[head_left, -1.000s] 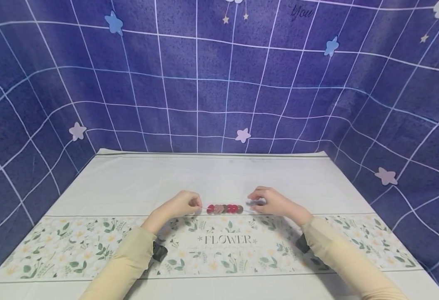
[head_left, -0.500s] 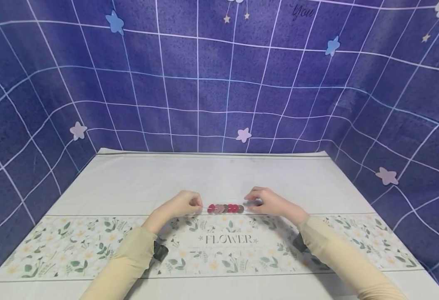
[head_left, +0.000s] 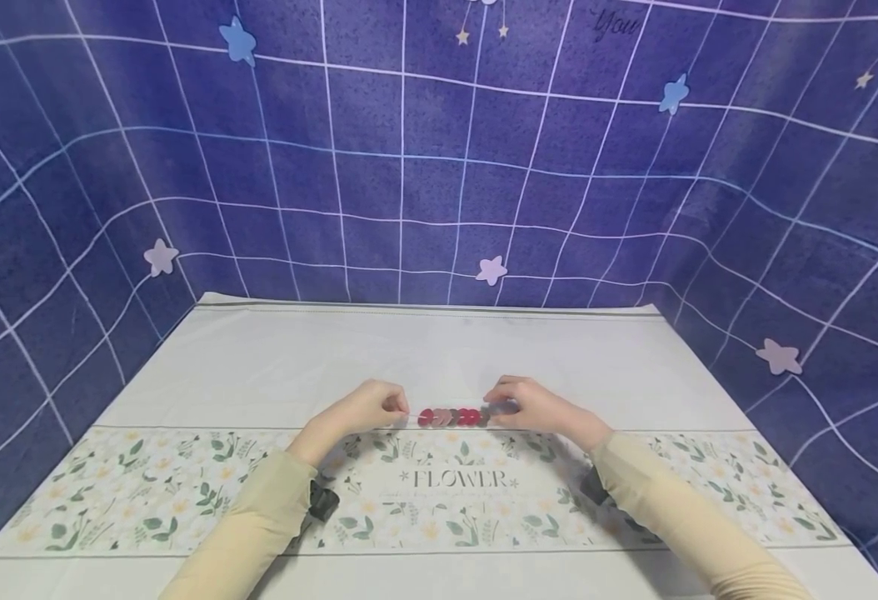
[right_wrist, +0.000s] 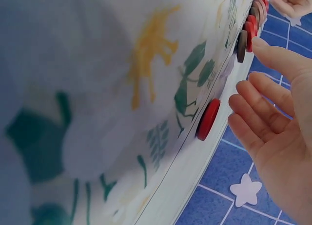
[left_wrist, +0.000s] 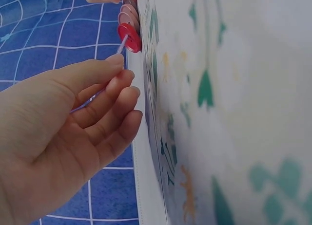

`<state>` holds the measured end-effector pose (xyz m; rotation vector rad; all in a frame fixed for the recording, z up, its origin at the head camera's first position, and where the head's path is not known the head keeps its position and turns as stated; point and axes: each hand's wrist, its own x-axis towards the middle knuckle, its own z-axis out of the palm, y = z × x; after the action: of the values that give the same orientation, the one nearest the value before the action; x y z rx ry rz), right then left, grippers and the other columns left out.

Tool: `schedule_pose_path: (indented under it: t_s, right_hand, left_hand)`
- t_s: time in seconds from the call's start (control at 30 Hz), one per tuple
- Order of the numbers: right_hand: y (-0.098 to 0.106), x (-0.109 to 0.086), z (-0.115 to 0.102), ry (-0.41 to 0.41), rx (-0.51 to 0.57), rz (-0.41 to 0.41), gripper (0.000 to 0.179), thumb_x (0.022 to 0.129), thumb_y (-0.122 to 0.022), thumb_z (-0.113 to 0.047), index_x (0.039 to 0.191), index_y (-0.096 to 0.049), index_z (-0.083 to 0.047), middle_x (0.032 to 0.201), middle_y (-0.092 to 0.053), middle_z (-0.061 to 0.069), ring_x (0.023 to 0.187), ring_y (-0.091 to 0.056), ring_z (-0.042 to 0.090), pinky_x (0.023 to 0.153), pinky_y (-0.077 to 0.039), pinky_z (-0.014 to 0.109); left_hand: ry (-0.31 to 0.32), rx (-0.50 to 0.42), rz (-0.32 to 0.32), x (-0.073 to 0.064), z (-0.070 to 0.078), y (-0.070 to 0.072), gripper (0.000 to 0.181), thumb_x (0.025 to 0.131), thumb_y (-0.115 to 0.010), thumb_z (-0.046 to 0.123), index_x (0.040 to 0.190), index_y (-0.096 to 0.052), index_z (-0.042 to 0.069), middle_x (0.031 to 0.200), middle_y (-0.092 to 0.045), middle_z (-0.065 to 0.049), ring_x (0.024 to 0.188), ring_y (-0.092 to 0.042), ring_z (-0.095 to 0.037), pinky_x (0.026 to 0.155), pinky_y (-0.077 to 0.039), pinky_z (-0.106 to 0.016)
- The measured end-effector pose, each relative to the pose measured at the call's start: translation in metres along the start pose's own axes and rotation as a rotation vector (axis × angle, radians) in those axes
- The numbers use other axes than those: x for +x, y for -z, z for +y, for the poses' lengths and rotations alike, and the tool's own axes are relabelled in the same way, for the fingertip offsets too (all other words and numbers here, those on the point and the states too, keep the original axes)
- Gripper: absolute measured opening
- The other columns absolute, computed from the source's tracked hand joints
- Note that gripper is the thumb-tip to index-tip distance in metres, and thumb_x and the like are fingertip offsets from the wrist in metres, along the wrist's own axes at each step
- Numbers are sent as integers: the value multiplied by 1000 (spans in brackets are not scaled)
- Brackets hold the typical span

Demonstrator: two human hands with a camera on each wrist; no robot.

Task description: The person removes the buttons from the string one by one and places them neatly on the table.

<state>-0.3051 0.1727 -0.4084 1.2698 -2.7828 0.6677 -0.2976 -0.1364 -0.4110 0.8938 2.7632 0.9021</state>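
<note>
A row of round buttons (head_left: 446, 417), red, pink and brown, lies on the tablecloth between both hands. A thin pale string (left_wrist: 122, 45) comes out of the red end button (left_wrist: 130, 38). My left hand (head_left: 366, 405) pinches this string between thumb and forefinger, just left of the row. At the other end, my right hand (head_left: 536, 407) has its fingers loosely bent and apart; its thumb tip lies close beside a red button and a brown button (right_wrist: 242, 46). Whether it touches them, I cannot tell. One separate red button (right_wrist: 208, 120) lies below the right fingers.
A white tablecloth (head_left: 319, 350) covers the table, with a floral band (head_left: 184, 492) printed "FLOWER" across the front. A dark blue gridded curtain (head_left: 424, 192) with stars hangs behind and at both sides. Dark wrist straps show under the sleeves.
My right hand has moved left, from a small gap to the right end of the button row. The left hand keeps pinching the string in about the same spot.
</note>
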Motion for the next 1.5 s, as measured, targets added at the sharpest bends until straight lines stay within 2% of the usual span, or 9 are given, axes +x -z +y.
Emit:
schedule_pose_path:
  t_s: [0.2,0.43,0.63,0.97,1.2,1.5]
  right_hand:
    - [-3,3,-4,-1,2,-15,35,81,-71,-23,110,-65,-2,102,-65,7,96,-62,20,90,-49,36]
    - [-6,4,-5,8,11,-32,35,81,-71,-22,109,-65,-3,102,-64,6,95,-61,20,89,-49,36]
    - [-8,3,-5,8,9,-38,35,81,-71,-22,109,-65,-3,101,-64,5,95,-61,19,90,-49,36]
    - [-9,5,-5,11,-16,-38,34,81,-72,-25,108,-66,-5,97,-62,3,90,-59,15,87,-49,32]
    - [-11,5,-4,-22,-14,-52,38,80,-72,-30,110,-66,-7,95,-60,0,88,-57,13,87,-49,31]
    - [-13,7,-7,-35,-7,-31,38,79,-73,-31,107,-67,-5,92,-59,1,83,-55,13,82,-49,30]
  left_hand:
    - [-23,2,4,2,0,-1,6,83,-67,12,79,-63,13,77,-66,4,71,-58,-6,77,-50,-30]
    - [19,-13,-3,0,-1,-2,6,84,-66,13,79,-63,15,80,-66,5,74,-59,-6,79,-50,-32]
    - [7,-14,-2,0,0,-2,5,84,-66,13,80,-64,14,80,-66,4,74,-58,-7,79,-50,-33]
    - [24,-18,-4,-1,1,-2,5,84,-66,12,80,-64,14,82,-67,3,76,-61,-8,79,-51,-33]
    - [26,-15,-5,0,1,-3,5,84,-66,13,80,-64,14,81,-67,3,75,-60,-8,79,-51,-33]
    - [16,-16,-7,0,1,-2,5,84,-66,11,79,-64,13,79,-67,4,73,-59,-7,78,-50,-33]
